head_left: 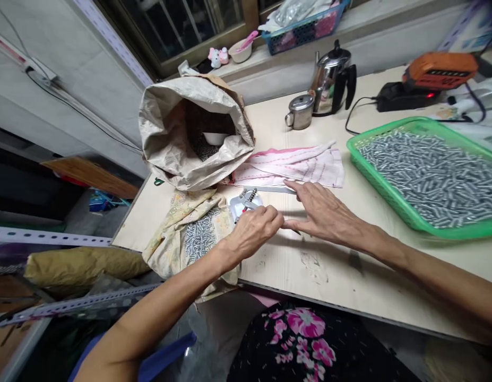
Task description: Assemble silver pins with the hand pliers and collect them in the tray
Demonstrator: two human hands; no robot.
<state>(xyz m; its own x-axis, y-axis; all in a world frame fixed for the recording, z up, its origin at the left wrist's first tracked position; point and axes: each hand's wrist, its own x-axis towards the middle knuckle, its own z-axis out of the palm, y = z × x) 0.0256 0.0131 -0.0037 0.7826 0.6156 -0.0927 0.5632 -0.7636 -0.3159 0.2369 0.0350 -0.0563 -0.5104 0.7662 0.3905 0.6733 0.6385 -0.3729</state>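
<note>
My left hand (256,229) is curled with its fingers pinched near the head of a metal plier-like tool (249,199); what it holds is too small to make out. My right hand (323,212) lies flat on the table, fingers stretched out, its fingertips touching the tool's long handle (275,189). A heap of small screws (200,236) rests on a patterned cloth (178,223) just left of my left hand. A crumpled paper sack (174,132) stands open behind the tool.
A green tray (383,188) full of metal screws sits at right. A pink-and-white cloth (305,164) lies behind my hands. A steel mug (299,112), kettle (333,79) and an orange battery charger (439,71) stand at the back. The table edge runs near my lap.
</note>
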